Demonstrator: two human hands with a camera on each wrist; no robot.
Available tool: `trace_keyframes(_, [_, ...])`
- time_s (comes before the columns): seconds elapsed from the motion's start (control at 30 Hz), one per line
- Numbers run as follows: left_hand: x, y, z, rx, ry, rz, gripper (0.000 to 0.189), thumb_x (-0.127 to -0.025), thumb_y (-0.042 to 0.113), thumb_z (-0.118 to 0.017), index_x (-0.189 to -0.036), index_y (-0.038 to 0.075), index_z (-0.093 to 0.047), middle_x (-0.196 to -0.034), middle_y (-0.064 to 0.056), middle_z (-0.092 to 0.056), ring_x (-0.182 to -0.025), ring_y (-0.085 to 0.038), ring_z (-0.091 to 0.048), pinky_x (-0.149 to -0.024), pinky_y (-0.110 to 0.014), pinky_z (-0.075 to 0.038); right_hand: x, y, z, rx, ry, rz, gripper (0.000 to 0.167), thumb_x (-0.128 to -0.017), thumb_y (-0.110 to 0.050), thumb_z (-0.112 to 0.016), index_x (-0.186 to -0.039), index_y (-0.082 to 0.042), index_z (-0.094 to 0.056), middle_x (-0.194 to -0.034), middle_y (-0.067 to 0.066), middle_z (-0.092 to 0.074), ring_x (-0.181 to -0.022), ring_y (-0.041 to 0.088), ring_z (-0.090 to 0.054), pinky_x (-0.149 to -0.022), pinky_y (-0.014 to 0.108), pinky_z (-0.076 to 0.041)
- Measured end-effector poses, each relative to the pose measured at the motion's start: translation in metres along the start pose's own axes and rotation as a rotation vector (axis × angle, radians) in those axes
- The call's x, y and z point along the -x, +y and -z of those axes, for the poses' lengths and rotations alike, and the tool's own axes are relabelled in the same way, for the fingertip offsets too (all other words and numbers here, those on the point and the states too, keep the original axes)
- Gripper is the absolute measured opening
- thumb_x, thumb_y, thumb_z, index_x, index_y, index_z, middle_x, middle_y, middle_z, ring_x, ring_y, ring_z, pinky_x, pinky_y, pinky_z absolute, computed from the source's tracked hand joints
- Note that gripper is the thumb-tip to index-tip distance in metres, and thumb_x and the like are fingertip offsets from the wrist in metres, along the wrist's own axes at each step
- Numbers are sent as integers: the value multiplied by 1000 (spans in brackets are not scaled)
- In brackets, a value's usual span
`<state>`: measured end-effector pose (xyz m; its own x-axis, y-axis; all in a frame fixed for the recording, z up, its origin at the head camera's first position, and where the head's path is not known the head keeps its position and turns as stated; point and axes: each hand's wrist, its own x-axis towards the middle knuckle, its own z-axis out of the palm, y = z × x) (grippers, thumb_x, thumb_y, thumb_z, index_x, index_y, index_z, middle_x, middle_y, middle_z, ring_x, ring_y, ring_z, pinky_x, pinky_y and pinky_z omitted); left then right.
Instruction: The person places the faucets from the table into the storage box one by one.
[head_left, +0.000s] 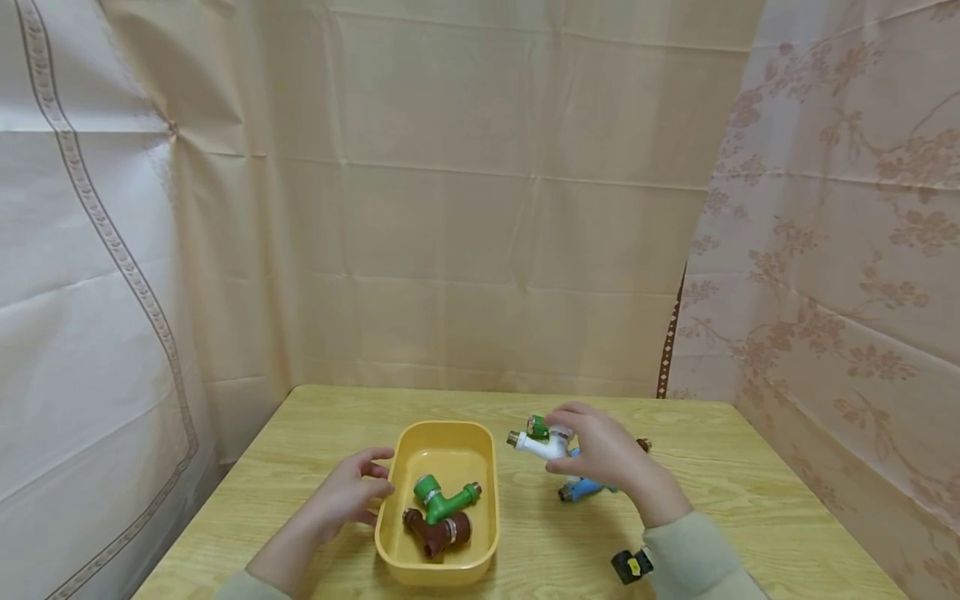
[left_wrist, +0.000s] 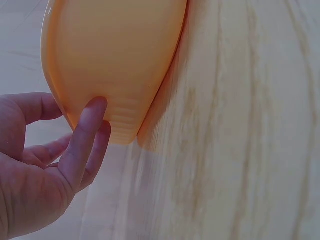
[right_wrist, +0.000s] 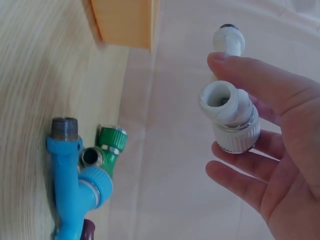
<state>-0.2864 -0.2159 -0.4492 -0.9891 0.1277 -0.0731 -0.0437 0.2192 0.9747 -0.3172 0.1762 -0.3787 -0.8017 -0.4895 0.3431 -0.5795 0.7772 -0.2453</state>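
My right hand (head_left: 600, 450) grips a white plastic tap (head_left: 542, 448) with a threaded metal end. In the right wrist view, thumb and fingers hold this tap (right_wrist: 236, 135) up off the table. A blue tap (head_left: 581, 489) and a green tap (right_wrist: 112, 141) lie on the table below the right hand. My left hand (head_left: 348, 493) is at the left side of a yellow tub (head_left: 492, 533), its relaxed fingers against the outer wall. Inside the tub lie another green tap (head_left: 447, 506) and a dark brown tap (head_left: 437, 533).
A small black object (head_left: 632, 567) with a yellow mark is near the right sleeve (head_left: 697, 554). Part of a dark red piece (right_wrist: 88, 230) shows beside the blue tap. The wooden table (head_left: 330, 417) backs onto a hanging beige curtain (head_left: 480, 250).
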Motion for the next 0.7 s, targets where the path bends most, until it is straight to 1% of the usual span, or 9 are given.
trace_keyframes(0.1, [0,0,0,4,-2,1,64,-86,-3,-66,-147,-3,-45,-119,-25,-50,-93,-30,-63,-63,-47,-63,-2,-4,-3,7,0,29,54,-76,-33,-91,-123,-17,-71,-129,2,-64,-97,17,-64,-76,35,-57])
trace_keyframes(0.27, [1,0,1,12,3,3,65,-86,-4,-65,-147,-3,-44,-119,-26,-50,-92,-31,-63,-63,-47,-63,-6,-12,-7,27,-9,62,56,-77,-35,-90,-127,-19,-71,-132,3,-63,-101,18,-65,-81,36,-58])
trace_keyframes(0.37, [2,0,2,16,3,1,65,-86,-4,-65,-147,-3,-44,-119,-26,-49,-92,-32,-63,-64,-48,-63,-9,-15,-9,19,-17,73,56,-78,-34,-89,-128,-19,-70,-133,4,-62,-104,20,-64,-84,38,-58])
trace_keyframes(0.57, [1,0,1,11,-1,5,63,-88,-3,-64,-148,-3,-43,-119,-25,-49,-92,-32,-62,-63,-47,-63,-11,-19,-13,11,-21,72,55,-78,-34,-89,-128,-19,-70,-131,1,-62,-103,17,-64,-83,35,-58])
trace_keyframes(0.7, [0,0,0,9,-4,6,63,-88,-3,-64,-147,-3,-44,-118,-25,-50,-92,-31,-62,-63,-47,-63,-12,-22,-15,22,-12,89,56,-78,-36,-89,-128,-18,-70,-131,1,-62,-103,16,-64,-85,34,-58])
